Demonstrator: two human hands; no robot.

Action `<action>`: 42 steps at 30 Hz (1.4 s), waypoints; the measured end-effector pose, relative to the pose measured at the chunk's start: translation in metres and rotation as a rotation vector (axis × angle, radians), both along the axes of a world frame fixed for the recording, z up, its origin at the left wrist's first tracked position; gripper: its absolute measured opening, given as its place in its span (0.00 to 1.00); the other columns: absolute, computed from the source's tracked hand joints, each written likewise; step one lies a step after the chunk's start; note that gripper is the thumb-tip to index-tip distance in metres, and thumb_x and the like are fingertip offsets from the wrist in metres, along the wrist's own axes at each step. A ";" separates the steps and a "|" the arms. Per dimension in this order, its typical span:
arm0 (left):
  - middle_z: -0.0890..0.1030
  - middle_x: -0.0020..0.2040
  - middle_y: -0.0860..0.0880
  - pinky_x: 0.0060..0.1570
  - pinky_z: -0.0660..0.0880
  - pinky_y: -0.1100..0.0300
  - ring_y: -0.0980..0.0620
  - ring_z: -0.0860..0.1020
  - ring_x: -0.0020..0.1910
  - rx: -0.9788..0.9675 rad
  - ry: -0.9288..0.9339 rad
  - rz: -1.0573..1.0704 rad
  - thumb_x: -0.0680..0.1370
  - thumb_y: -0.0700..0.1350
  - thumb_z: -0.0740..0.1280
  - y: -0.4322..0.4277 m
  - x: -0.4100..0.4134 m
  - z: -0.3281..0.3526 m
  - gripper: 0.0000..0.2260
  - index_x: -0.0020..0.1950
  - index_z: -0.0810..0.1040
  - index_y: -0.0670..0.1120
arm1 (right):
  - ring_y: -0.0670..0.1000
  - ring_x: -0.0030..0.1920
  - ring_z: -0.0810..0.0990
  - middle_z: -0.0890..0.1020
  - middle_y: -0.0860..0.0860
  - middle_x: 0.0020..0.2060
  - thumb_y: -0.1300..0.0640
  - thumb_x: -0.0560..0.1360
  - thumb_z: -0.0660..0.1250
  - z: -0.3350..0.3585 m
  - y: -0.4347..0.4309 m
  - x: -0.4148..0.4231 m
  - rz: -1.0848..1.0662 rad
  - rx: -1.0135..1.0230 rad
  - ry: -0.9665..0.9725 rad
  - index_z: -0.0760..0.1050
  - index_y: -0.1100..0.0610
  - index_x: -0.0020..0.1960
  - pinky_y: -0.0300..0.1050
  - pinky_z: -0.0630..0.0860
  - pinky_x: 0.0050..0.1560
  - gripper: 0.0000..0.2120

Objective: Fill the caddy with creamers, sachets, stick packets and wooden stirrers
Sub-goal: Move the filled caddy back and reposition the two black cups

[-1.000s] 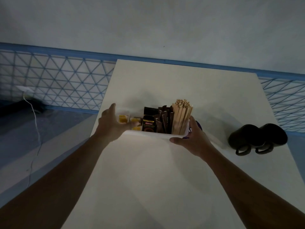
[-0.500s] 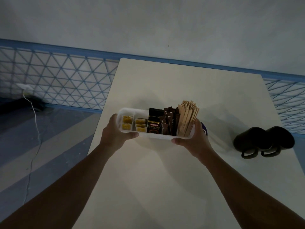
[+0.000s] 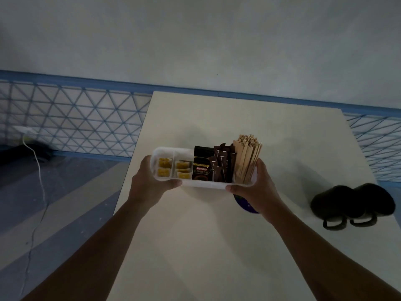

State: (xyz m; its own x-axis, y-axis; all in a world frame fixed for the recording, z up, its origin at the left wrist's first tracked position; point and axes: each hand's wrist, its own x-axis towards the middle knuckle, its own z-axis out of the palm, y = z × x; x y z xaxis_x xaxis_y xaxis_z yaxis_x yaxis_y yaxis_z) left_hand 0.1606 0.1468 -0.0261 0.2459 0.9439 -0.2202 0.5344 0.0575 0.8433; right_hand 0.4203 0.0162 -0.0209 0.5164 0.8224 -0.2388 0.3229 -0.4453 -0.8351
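A white plastic caddy (image 3: 204,184) hangs above the cream table (image 3: 217,246), gripped at both ends. My left hand (image 3: 149,181) curls round its left end and my right hand (image 3: 258,187) round its right end. From left to right the compartments hold yellow creamers (image 3: 171,169), a black Kopiko sachet (image 3: 201,164), dark brown stick packets (image 3: 222,164) and upright wooden stirrers (image 3: 246,158).
Two black mugs (image 3: 352,203) lie on the table's right side. A blue round object (image 3: 247,205) shows under my right hand. A blue lattice fence (image 3: 71,118) runs behind the table. On the floor at left trails a white cable (image 3: 41,177).
Both hands closed on the caddy's ends and lifted it off the table toward me. It now hangs higher, and the blue object beneath it shows.
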 end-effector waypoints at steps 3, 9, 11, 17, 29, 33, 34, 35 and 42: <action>0.82 0.53 0.52 0.48 0.81 0.52 0.55 0.82 0.50 0.003 -0.015 -0.013 0.60 0.55 0.82 0.024 0.005 0.000 0.34 0.61 0.72 0.52 | 0.49 0.56 0.77 0.75 0.39 0.53 0.48 0.62 0.83 0.009 0.023 0.010 0.015 -0.005 -0.028 0.63 0.43 0.65 0.46 0.75 0.50 0.40; 0.83 0.51 0.52 0.44 0.80 0.58 0.56 0.82 0.49 0.051 -0.001 -0.038 0.58 0.59 0.82 0.078 0.024 0.001 0.35 0.61 0.74 0.52 | 0.48 0.57 0.74 0.75 0.42 0.56 0.47 0.62 0.83 0.015 0.074 0.031 0.047 0.050 -0.071 0.64 0.47 0.69 0.44 0.70 0.52 0.41; 0.83 0.50 0.53 0.43 0.78 0.59 0.56 0.82 0.49 0.068 0.007 -0.027 0.58 0.59 0.82 0.093 0.031 0.004 0.35 0.60 0.74 0.53 | 0.48 0.58 0.74 0.75 0.42 0.57 0.48 0.62 0.83 0.014 0.090 0.038 0.042 0.061 -0.062 0.64 0.48 0.69 0.45 0.70 0.54 0.43; 0.81 0.51 0.53 0.41 0.74 0.62 0.56 0.80 0.49 0.096 0.008 0.017 0.61 0.51 0.82 0.138 0.055 0.007 0.33 0.61 0.72 0.50 | 0.48 0.58 0.73 0.74 0.42 0.56 0.50 0.62 0.83 0.016 0.141 0.057 0.043 0.102 -0.053 0.64 0.48 0.70 0.41 0.69 0.48 0.42; 0.84 0.47 0.54 0.45 0.79 0.58 0.58 0.82 0.46 0.068 0.025 -0.051 0.57 0.60 0.81 0.222 0.085 0.002 0.31 0.56 0.77 0.54 | 0.48 0.58 0.74 0.75 0.40 0.54 0.49 0.60 0.83 -0.001 0.222 0.091 0.026 0.093 -0.051 0.66 0.46 0.67 0.47 0.71 0.54 0.41; 0.83 0.49 0.53 0.48 0.81 0.50 0.55 0.82 0.48 0.042 0.051 -0.015 0.50 0.66 0.79 0.237 0.088 -0.007 0.40 0.58 0.75 0.54 | 0.50 0.60 0.75 0.77 0.42 0.56 0.47 0.58 0.83 -0.008 0.234 0.096 0.025 0.078 -0.064 0.67 0.46 0.67 0.52 0.74 0.59 0.42; 0.83 0.50 0.53 0.48 0.81 0.50 0.54 0.82 0.48 0.037 0.052 -0.007 0.50 0.65 0.79 0.237 0.089 -0.007 0.40 0.58 0.75 0.53 | 0.50 0.60 0.75 0.77 0.42 0.56 0.47 0.58 0.83 -0.009 0.236 0.097 0.027 0.077 -0.067 0.67 0.46 0.67 0.52 0.74 0.60 0.42; 0.83 0.50 0.52 0.48 0.80 0.51 0.54 0.82 0.48 0.038 0.047 -0.005 0.52 0.63 0.80 0.237 0.090 -0.009 0.39 0.59 0.74 0.52 | 0.50 0.60 0.75 0.77 0.42 0.57 0.47 0.59 0.83 -0.011 0.237 0.097 0.029 0.075 -0.070 0.67 0.46 0.68 0.52 0.74 0.60 0.42; 0.83 0.50 0.52 0.48 0.81 0.51 0.54 0.82 0.49 0.022 0.052 -0.023 0.53 0.65 0.79 0.236 0.091 -0.019 0.39 0.59 0.74 0.52 | 0.51 0.60 0.75 0.77 0.44 0.57 0.48 0.60 0.83 -0.019 0.237 0.096 0.025 0.039 -0.074 0.67 0.47 0.66 0.52 0.75 0.58 0.40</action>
